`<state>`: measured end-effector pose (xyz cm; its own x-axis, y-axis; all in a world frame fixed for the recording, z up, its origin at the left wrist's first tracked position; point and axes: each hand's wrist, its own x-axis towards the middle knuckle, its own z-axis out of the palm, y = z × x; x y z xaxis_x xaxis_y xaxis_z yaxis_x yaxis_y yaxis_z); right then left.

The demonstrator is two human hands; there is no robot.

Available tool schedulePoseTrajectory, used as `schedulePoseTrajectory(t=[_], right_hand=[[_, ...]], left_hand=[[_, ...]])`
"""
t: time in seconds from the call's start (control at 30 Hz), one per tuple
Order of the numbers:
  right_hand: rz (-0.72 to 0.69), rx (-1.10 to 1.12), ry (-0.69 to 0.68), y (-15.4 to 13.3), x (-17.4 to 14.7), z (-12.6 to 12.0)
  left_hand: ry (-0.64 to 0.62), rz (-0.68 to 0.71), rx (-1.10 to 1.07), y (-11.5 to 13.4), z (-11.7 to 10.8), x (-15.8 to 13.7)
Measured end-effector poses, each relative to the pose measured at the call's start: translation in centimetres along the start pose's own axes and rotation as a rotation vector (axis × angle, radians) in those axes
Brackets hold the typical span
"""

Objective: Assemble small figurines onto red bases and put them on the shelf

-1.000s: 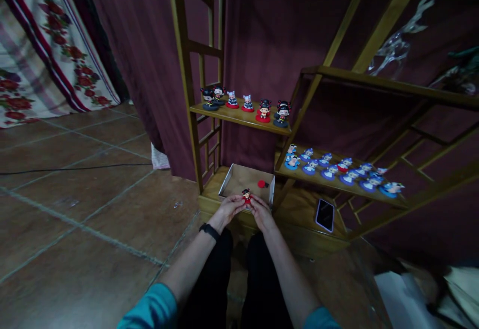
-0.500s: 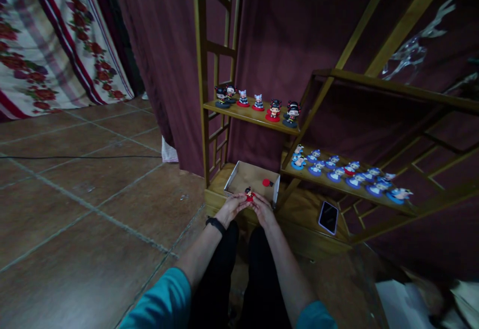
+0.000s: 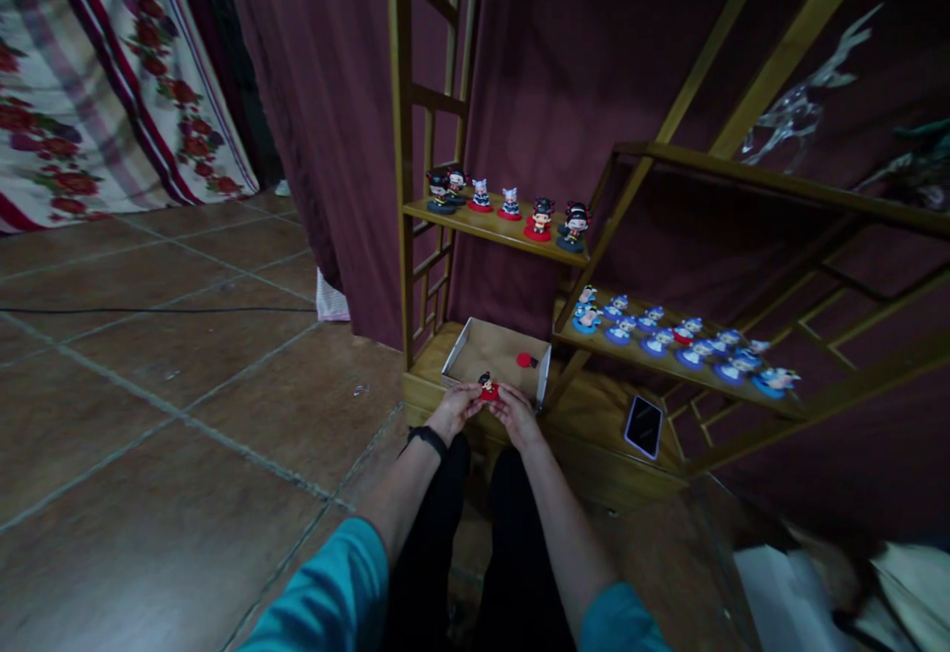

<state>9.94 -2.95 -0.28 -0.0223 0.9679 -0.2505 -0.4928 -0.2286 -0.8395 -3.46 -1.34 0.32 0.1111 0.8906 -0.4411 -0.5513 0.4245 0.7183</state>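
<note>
Between my two hands is a small black-haired figurine [image 3: 488, 387] on a red base. My left hand [image 3: 458, 409] grips it from the left, its fingers closed at the base's edge. From the other side my right hand [image 3: 516, 413] pinches the red base. Both hands are over the near edge of a shallow open cardboard box [image 3: 486, 340]. Inside that box, toward its right end, lies a red round piece [image 3: 525, 360] with a small dark part beside it. My fingers partly hide the held figurine's base.
A wooden shelf unit [image 3: 401, 138] stands ahead. Its upper left shelf [image 3: 490, 224] carries several figurines; the right shelf [image 3: 594, 340] bears rows of blue-based ones. A phone [image 3: 643, 426] lies lower right. A clear deer ornament [image 3: 798, 113] stands high right. A black cable [image 3: 163, 311] crosses the floor.
The figurine in my hands has tilted slightly, and its red base shows more to the right. The view has shifted a little; the other things stay in place.
</note>
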Motion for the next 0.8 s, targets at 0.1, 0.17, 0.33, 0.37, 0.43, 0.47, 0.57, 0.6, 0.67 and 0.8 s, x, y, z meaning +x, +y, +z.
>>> schedulePoseTrajectory(t=[0.1,0.17,0.33,0.37,0.43,0.47,0.57,0.6,0.67,0.8], right_hand=[[0.024,0.003,-0.05,-0.1,-0.3,0.1],[0.02,0.018,-0.082,-0.2,-0.6,0.3],[0.01,0.044,-0.081,-0.6,-1.0,0.7],[0.003,0.047,-0.078,-0.7,-1.0,0.7],[-0.016,0.052,-0.074,-0.8,-1.1,0.8],[-0.025,0.05,-0.072,-0.9,-1.2,0.8],[-0.036,0.002,-0.058,-0.9,-1.3,0.8],[-0.036,-0.02,-0.053,-0.9,-1.4,0.8],[-0.036,-0.046,-0.044,-0.9,-1.4,0.9],[-0.028,-0.049,-0.013,-0.9,-1.5,0.9]], left_hand=[[0.0,0.003,-0.005,0.0,0.0,0.1],[0.0,0.009,-0.013,0.1,0.0,0.0],[-0.016,0.01,-0.029,0.4,0.3,-0.4],[-0.022,0.009,-0.031,0.4,0.3,-0.5],[-0.045,0.004,-0.031,0.5,0.5,-0.7],[-0.061,0.001,-0.029,0.6,0.5,-0.8],[-0.109,-0.008,-0.014,0.6,0.6,-0.9],[-0.118,-0.007,-0.01,0.6,0.6,-0.8],[-0.127,0.005,-0.008,0.5,0.6,-0.7],[-0.12,0.036,0.007,0.2,0.5,-0.3]])
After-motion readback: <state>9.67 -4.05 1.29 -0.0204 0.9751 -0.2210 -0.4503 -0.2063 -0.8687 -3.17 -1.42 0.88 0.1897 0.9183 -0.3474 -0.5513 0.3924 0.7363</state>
